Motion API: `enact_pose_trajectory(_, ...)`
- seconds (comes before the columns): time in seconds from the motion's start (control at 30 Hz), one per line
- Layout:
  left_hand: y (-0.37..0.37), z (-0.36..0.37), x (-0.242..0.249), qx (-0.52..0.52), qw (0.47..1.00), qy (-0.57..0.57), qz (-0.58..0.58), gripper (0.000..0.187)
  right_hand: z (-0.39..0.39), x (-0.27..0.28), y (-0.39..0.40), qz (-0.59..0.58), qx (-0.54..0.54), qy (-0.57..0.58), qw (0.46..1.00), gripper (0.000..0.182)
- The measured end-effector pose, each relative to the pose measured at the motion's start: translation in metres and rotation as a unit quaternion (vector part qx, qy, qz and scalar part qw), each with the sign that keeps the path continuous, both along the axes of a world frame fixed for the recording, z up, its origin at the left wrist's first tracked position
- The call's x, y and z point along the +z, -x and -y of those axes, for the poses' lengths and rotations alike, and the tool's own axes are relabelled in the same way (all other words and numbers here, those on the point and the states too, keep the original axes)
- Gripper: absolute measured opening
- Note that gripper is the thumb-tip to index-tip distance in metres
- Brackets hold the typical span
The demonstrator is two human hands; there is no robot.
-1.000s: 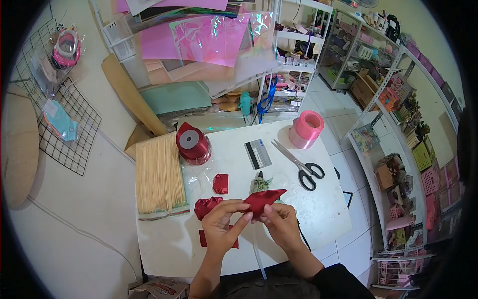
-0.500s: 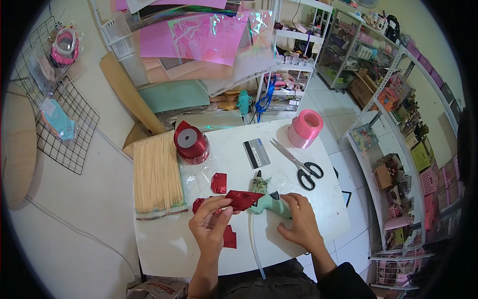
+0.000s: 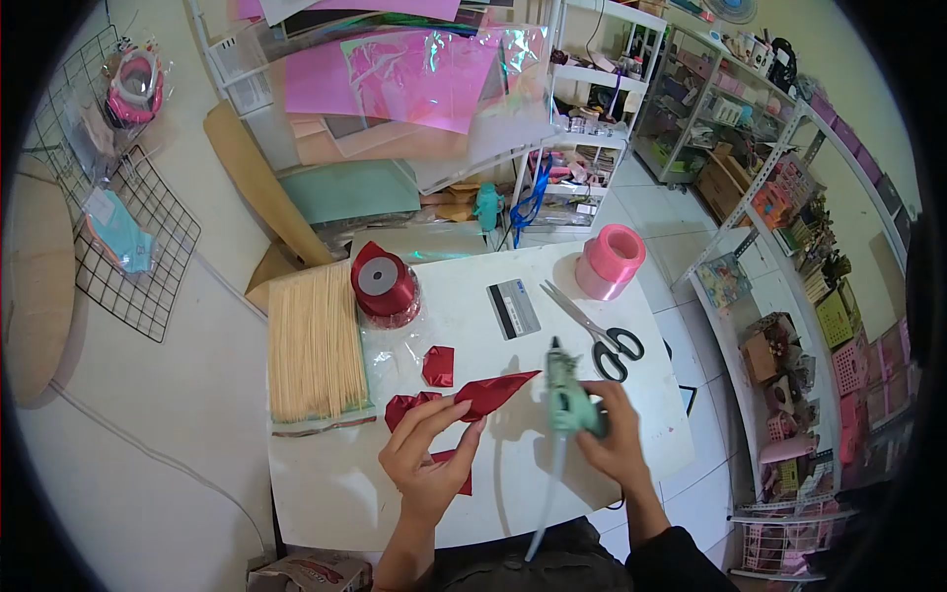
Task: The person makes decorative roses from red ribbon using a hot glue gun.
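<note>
My left hand (image 3: 429, 452) pinches a folded piece of dark red ribbon (image 3: 493, 395), its pointed end toward the right. In my right hand (image 3: 614, 434) is a mint green glue gun (image 3: 570, 395), lifted off the table with its black nozzle up and a whitish glue stick trailing down from it. The gun is slightly blurred. Cut red ribbon pieces (image 3: 438, 366) lie on the white table beyond and beside my left hand, some partly hidden by its fingers.
Behind my hands on the table (image 3: 345, 493) are a red ribbon spool (image 3: 385, 284), a bundle of wooden sticks (image 3: 314, 345), a grey card (image 3: 513, 309), black-handled scissors (image 3: 597, 331) and pink ribbon rolls (image 3: 610, 261). Shelves (image 3: 730, 227) stand on the right.
My right hand has closed round the glue gun and raised it from the table, nozzle turned upward. The red ribbon in my left hand is now tilted, its tip pointing up to the right.
</note>
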State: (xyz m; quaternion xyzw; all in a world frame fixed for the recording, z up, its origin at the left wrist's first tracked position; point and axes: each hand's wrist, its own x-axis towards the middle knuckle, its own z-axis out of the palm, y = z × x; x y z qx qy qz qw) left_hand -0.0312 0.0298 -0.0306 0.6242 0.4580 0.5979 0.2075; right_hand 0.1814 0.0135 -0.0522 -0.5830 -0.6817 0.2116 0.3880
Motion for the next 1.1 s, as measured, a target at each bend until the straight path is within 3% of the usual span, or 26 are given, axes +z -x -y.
enact_pose_trajectory(0.1, -0.003, 0.001, 0.002, 0.021, 0.999, -0.028, -0.037, 0.027, 0.023, 0.000, -0.031, -0.172, -0.041, 0.051, 0.983, 0.044)
enact_pose_trajectory(0.13, -0.003, 0.001, 0.003, 0.020, 0.999, -0.026, -0.037, 0.027, 0.030, 0.002, -0.032, -0.288, -0.053, 0.095, 0.951, 0.044)
enact_pose_trajectory(0.17, -0.004, 0.001, 0.005, 0.026, 0.997, -0.039, -0.058, 0.028, 0.031, 0.004, -0.026, -0.399, -0.060, 0.078, 0.912, 0.056)
enact_pose_trajectory(0.23, -0.007, 0.001, 0.009, 0.031, 0.995, -0.051, -0.078, 0.029, 0.033, 0.019, -0.028, -0.504, -0.020, 0.103, 0.857, 0.060)
enact_pose_trajectory(0.33, -0.009, -0.001, 0.012, 0.026, 0.994, -0.051, -0.096, 0.030, 0.038, 0.016, -0.039, -0.515, 0.073, 0.196, 0.831, 0.059)
enact_pose_trajectory(0.37, -0.010, -0.001, 0.012, 0.014, 0.993, -0.055, -0.100, 0.030, 0.038, 0.026, -0.033, -0.556, 0.106, 0.215, 0.796, 0.047)
enact_pose_trajectory(0.47, -0.012, -0.001, 0.012, -0.021, 0.991, -0.065, -0.113, 0.030, 0.035, 0.030, -0.035, -0.527, 0.111, 0.296, 0.789, 0.043)
enact_pose_trajectory(0.53, -0.013, -0.001, 0.012, -0.041, 0.989, -0.073, -0.122, 0.030, 0.031, 0.030, -0.033, -0.371, 0.120, 0.301, 0.870, 0.042)
enact_pose_trajectory(0.63, -0.014, 0.000, 0.011, -0.067, 0.984, -0.085, -0.139, 0.032, 0.032, 0.033, -0.028, -0.285, 0.102, 0.289, 0.908, 0.046)
enact_pose_trajectory(0.9, -0.016, 0.000, 0.009, -0.132, 0.978, -0.099, -0.126, 0.034, 0.031, 0.030, -0.025, -0.280, 0.099, 0.256, 0.920, 0.039)
enact_pose_trajectory(1.1, -0.016, -0.001, 0.011, -0.127, 0.976, -0.111, -0.138, 0.032, 0.029, 0.027, -0.024, -0.255, 0.096, 0.259, 0.927, 0.038)
